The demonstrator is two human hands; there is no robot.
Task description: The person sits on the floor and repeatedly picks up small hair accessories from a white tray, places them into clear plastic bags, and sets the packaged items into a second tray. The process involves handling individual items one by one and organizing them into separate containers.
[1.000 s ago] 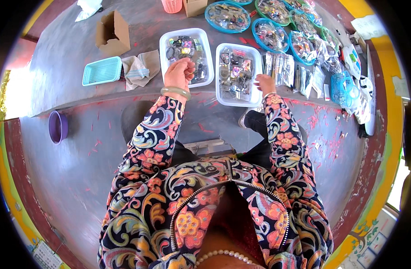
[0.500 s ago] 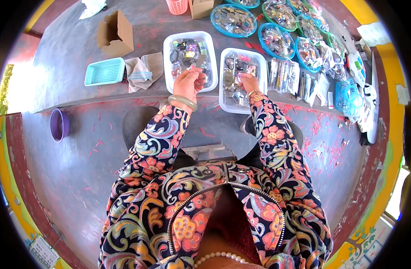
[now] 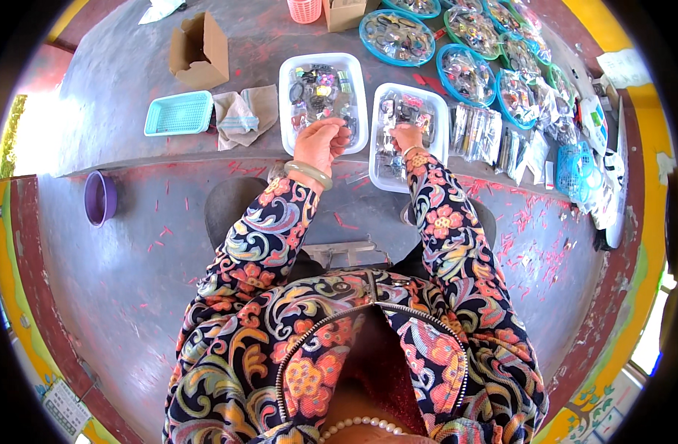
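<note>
A white tray (image 3: 286, 108) of small mixed items in clear packets stands at the table's near edge. Over its near right part is my left hand (image 3: 321, 145), a pale bangle on the wrist, its fingers curled into a pinch; what they hold is too small to tell. Just right of it stands a second white tray (image 3: 442, 122), also full of small packaged pieces. My right hand (image 3: 408, 137) reaches over the middle of that tray with fingertips bent down and closed together. Anything between those fingers is hidden.
Left of the trays lie a folded cloth (image 3: 240, 118), a turquoise basket (image 3: 152, 116) and an open cardboard box (image 3: 217, 55). Several round blue and green baskets, including a blue one (image 3: 363, 46), fill the far right. Packets of pens (image 3: 475, 133) lie near right. A purple bucket (image 3: 95, 200) stands on the floor.
The view has shifted slightly, so the table's things sit a little further right. My right hand has moved a little left over its tray; my left hand stays over its own.
</note>
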